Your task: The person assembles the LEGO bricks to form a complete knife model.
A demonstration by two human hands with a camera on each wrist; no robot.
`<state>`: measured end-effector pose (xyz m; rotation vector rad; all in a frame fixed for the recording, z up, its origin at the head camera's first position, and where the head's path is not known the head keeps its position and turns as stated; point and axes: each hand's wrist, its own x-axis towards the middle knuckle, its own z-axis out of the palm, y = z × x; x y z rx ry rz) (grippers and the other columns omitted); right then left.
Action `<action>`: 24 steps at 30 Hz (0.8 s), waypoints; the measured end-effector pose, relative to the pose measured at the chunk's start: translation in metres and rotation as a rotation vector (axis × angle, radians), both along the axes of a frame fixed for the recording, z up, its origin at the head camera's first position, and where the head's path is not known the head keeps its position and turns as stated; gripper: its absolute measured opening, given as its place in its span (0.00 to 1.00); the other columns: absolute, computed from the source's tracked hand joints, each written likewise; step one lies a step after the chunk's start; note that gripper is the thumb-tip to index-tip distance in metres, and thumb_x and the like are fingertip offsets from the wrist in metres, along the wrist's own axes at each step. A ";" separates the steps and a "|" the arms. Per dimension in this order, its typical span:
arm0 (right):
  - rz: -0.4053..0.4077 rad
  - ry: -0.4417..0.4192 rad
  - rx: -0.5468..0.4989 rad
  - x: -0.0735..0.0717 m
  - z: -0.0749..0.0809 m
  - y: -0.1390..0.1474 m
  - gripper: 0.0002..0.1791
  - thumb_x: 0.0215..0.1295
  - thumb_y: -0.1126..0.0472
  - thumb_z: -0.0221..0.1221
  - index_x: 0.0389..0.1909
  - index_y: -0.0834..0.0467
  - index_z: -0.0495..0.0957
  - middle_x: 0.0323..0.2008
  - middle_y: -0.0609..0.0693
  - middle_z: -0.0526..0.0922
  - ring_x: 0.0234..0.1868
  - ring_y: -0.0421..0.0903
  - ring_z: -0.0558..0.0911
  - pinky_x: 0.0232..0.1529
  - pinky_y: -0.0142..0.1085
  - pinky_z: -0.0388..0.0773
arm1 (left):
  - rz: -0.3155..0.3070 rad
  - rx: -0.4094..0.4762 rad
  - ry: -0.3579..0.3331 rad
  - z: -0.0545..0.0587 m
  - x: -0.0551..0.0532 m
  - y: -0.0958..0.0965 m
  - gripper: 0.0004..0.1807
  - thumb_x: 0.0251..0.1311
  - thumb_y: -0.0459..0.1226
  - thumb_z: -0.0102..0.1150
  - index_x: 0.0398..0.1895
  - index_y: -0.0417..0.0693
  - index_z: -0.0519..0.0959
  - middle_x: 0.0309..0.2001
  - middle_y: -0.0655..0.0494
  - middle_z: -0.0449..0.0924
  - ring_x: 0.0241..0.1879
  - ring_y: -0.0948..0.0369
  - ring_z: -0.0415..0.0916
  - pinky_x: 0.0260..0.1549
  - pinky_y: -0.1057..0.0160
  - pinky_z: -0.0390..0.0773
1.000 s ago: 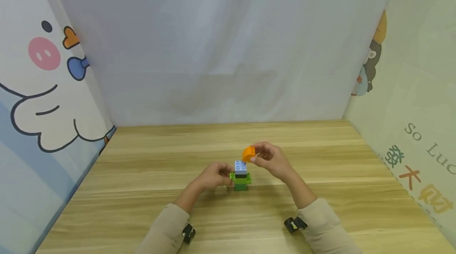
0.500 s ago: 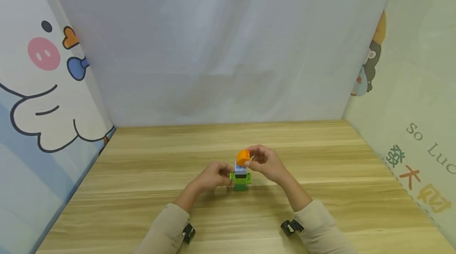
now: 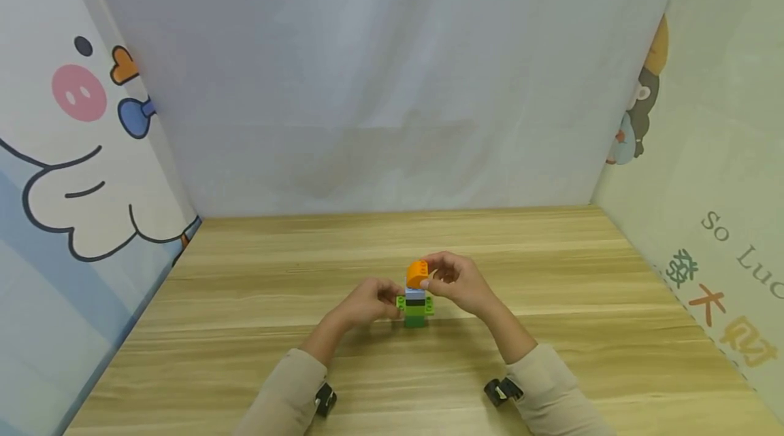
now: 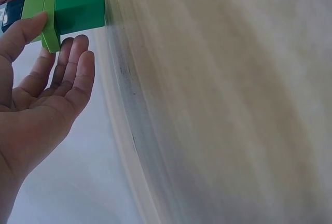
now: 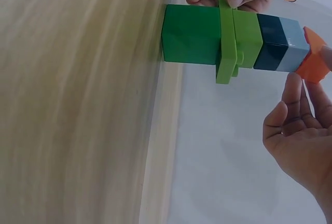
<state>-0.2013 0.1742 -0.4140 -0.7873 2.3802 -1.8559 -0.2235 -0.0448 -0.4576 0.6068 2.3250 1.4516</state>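
Observation:
A stack of toy building bricks stands upright on the table. At its bottom is a dark green brick [image 3: 414, 321]. Above come a wider light green plate [image 5: 225, 42], a light green brick [image 5: 249, 40], a black brick [image 5: 272, 42] and a pale blue brick [image 3: 414, 294]. My left hand [image 3: 369, 302] pinches the left end of the light green plate, thumb on its upper side in the left wrist view. With thumb and fingers, my right hand [image 3: 461, 284] holds an orange curved brick [image 3: 417, 274] at the pale blue brick's top. Whether it is fully seated, I cannot tell.
The wooden table [image 3: 275, 245] runs back to a pale grey curtain [image 3: 392, 82]. Printed cloths, one with a cartoon animal [image 3: 79, 96], border the left and right sides. A black device [image 3: 503, 392] sits at the right cuff, another black device [image 3: 326, 399] at the left.
My right hand has moved left and down, carrying the orange curved brick from above right of the stack onto the pale blue brick. The left hand has kept its hold and place.

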 end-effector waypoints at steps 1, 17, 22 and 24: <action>0.002 0.004 0.002 0.000 0.000 0.000 0.16 0.57 0.73 0.60 0.47 0.72 0.74 0.37 0.59 0.79 0.31 0.51 0.74 0.29 0.31 0.71 | -0.001 0.002 -0.004 0.004 0.002 0.000 0.18 0.47 0.25 0.65 0.44 0.30 0.77 0.33 0.48 0.77 0.34 0.58 0.73 0.34 0.63 0.75; 0.004 0.153 0.108 0.004 0.007 0.001 0.16 0.53 0.75 0.62 0.44 0.72 0.77 0.35 0.57 0.80 0.29 0.47 0.73 0.32 0.37 0.72 | -0.017 0.011 -0.012 -0.008 -0.003 -0.001 0.17 0.47 0.25 0.65 0.44 0.31 0.77 0.34 0.51 0.78 0.35 0.58 0.74 0.37 0.61 0.76; -0.004 0.236 0.160 -0.007 -0.006 0.002 0.16 0.51 0.74 0.63 0.43 0.71 0.77 0.34 0.56 0.80 0.27 0.45 0.73 0.31 0.36 0.71 | -0.011 -0.003 -0.014 -0.009 -0.004 -0.001 0.17 0.48 0.26 0.65 0.44 0.33 0.78 0.34 0.52 0.78 0.35 0.58 0.74 0.37 0.61 0.75; -0.003 0.269 0.184 -0.013 -0.013 0.003 0.16 0.51 0.73 0.64 0.43 0.70 0.77 0.34 0.55 0.80 0.26 0.44 0.72 0.30 0.35 0.71 | -0.008 -0.003 -0.012 -0.009 -0.004 -0.001 0.17 0.48 0.26 0.65 0.44 0.33 0.78 0.34 0.52 0.78 0.35 0.58 0.74 0.37 0.61 0.76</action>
